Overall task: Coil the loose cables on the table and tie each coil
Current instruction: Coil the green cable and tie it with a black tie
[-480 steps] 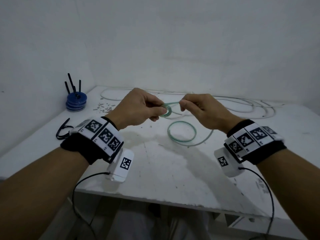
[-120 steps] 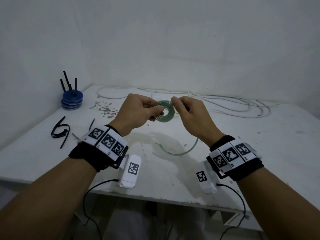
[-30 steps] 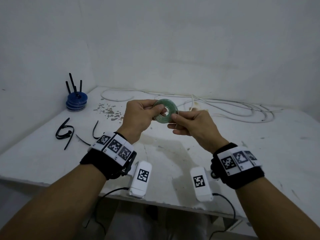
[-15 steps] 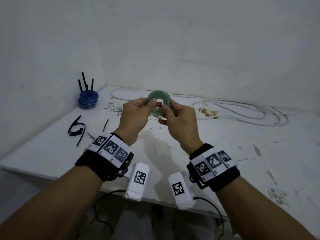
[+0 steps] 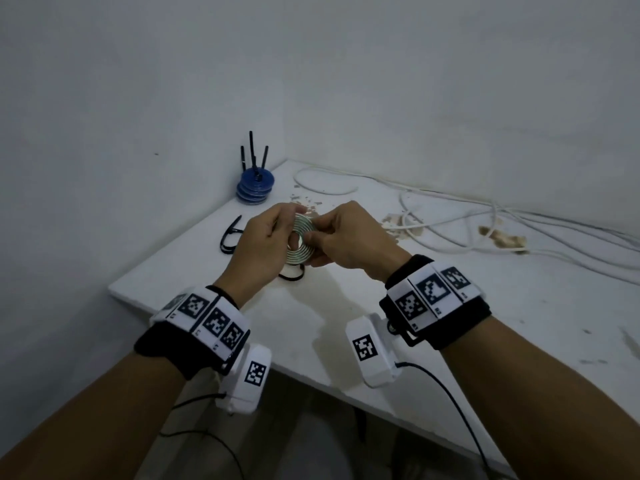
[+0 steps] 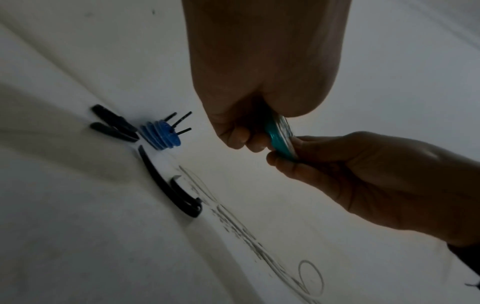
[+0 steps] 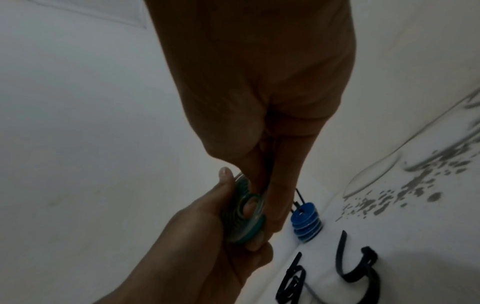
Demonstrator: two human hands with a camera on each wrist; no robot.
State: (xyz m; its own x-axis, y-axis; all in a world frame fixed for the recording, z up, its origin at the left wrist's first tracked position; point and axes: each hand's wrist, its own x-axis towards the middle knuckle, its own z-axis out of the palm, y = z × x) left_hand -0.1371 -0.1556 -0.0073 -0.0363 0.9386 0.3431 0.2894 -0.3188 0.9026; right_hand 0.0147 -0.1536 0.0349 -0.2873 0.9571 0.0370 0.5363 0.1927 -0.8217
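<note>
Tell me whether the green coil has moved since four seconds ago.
Yes. The green coil has shifted left and is now much nearer the blue disc stack.

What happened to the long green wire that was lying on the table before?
It got wound up. The loose tail was taken up from the table into the flat green coil, which grew wider. The left hand and right hand still pinch it between them above the table. The white cables, black ties and blue discs stayed put.
</note>
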